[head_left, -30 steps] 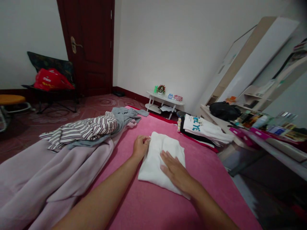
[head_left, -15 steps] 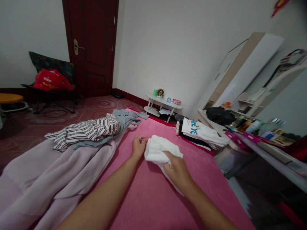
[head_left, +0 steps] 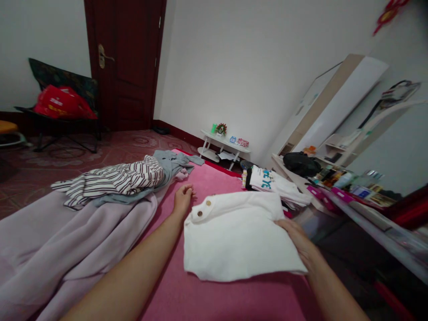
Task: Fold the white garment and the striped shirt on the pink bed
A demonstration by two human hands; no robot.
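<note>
A folded white garment with brown buttons (head_left: 237, 240) spreads above the pink bed cover (head_left: 200, 298) in the head view. My right hand (head_left: 296, 238) grips its right edge, thumb on top and the other fingers hidden beneath. Just off the garment's upper left corner is my left hand (head_left: 183, 198), its fingers loosely curled with nothing visible in them. Whether the garment is a shirt or another piece, I cannot tell.
Left lie a striped garment (head_left: 113, 180), grey clothing (head_left: 170, 165) and a pale pink blanket (head_left: 83, 240). Folded clothes (head_left: 277, 185) are stacked at the far right edge of the bed. Beyond stand a low white table (head_left: 224, 141) and a cluttered dressing table (head_left: 301, 183).
The white garment has gone from a small bundle to a wider, flatter shape showing its buttons. My right hand has moved right with its edge; my left hand has shifted slightly left.
</note>
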